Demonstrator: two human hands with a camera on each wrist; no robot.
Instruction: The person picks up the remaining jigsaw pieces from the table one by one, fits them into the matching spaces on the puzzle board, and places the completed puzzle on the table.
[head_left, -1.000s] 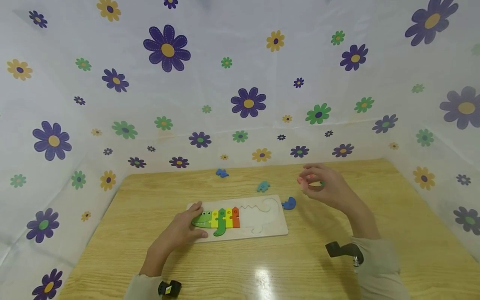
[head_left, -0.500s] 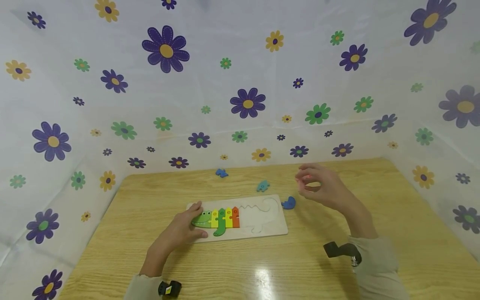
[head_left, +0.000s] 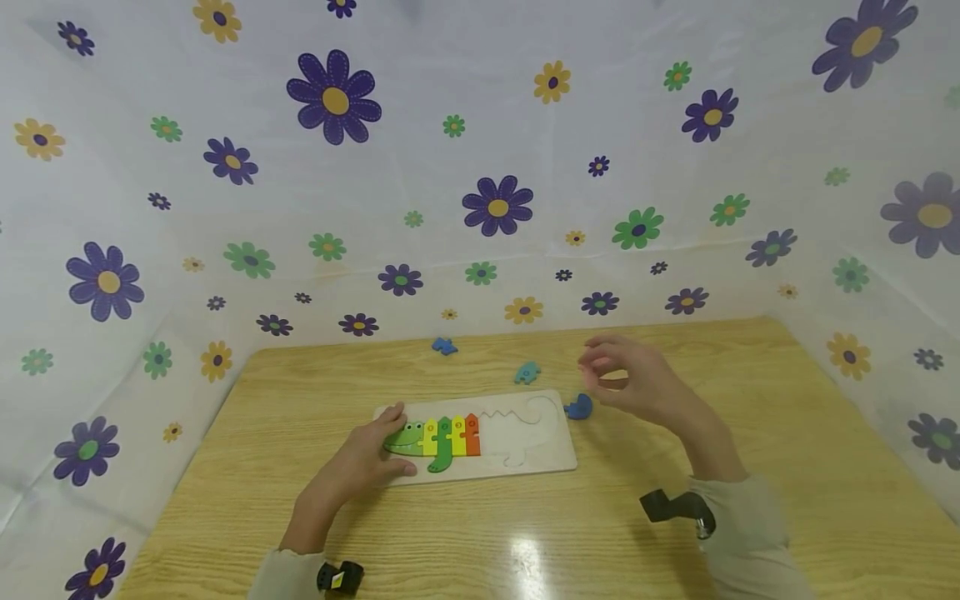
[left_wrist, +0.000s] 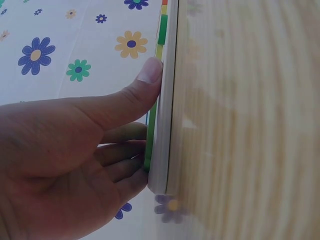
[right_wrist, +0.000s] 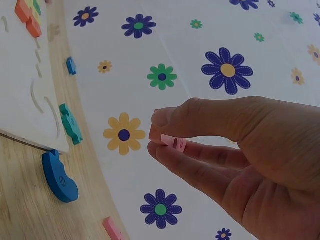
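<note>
- Set against a white sheet (head_left: 420, 83) printed with flowers, on a wood-grain tabletop (head_left: 420, 533); far edge running along the foot of the sheet.
- Just changed: shifted leftward and slightly toward the near edge, with the right hand (head_left: 633, 379), closer to the puzzle board (head_left: 551, 454) now.
- Unchanged: resting at the board's left end with the left hand (head_left: 363, 457), thumb and fingers apart, thumb by the near edge, fingers toward the far-left corner.
- Clamped with right thumb and fingertips on a pink piece (right_wrist: 156, 134), off the tabletop, apart from the board; no number readable.
- Meaning, as a judgement: less gap now between held piece and the bare right part of the board; likely steadied by the left hand meanwhile.
- Already laid in, left to right: crocodile-head piece (head_left: 402, 440), then yellow, green, yellow, finishing with an orange-red piece (head_left: 472, 437). Right of that, only bare wood with outline.
- Lying loose: near the tabletop's far edge, a small blue piece (head_left: 444, 346); between far edge and board, a teal piece (head_left: 527, 372); at the board's right edge, a curved blue piece (head_left: 580, 407), touching or just beside, can't tell.
- Also on the tabletop, in right wrist view: another pink piece (right_wrist: 112, 229), partly cropped.
</note>
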